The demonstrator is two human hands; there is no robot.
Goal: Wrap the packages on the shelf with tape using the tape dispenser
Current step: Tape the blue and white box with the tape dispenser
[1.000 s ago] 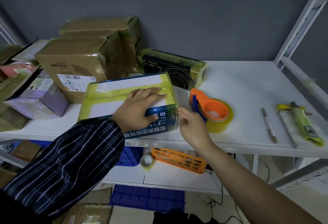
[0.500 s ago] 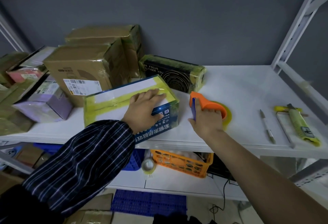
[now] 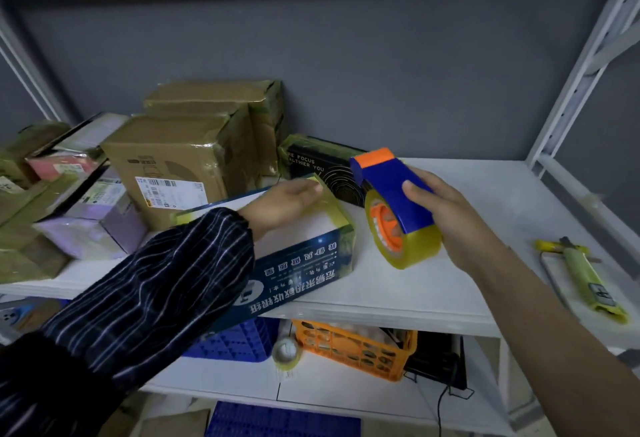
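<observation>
A blue and white box [image 3: 304,263] with yellow tape on its top lies at the front of the white shelf [image 3: 433,284]. My left hand [image 3: 280,204] rests flat on its top, fingers straight toward the far right corner. My right hand [image 3: 450,218] grips a blue and orange tape dispenser [image 3: 394,194] with a yellowish tape roll [image 3: 412,249]. The dispenser is raised above the shelf, just right of the box. A black taped box [image 3: 318,163] stands behind them.
Taped cardboard boxes [image 3: 173,163] and a purple package [image 3: 100,218] crowd the shelf's left. A yellow-handled tool [image 3: 581,274] lies at the right edge. Below are an orange basket [image 3: 353,346], a blue crate [image 3: 235,343] and a spare tape roll [image 3: 287,353].
My right hand took hold of the tape dispenser and lifted it off the shelf, turning it upright. My left hand slid farther along the box top. The view tilted up.
</observation>
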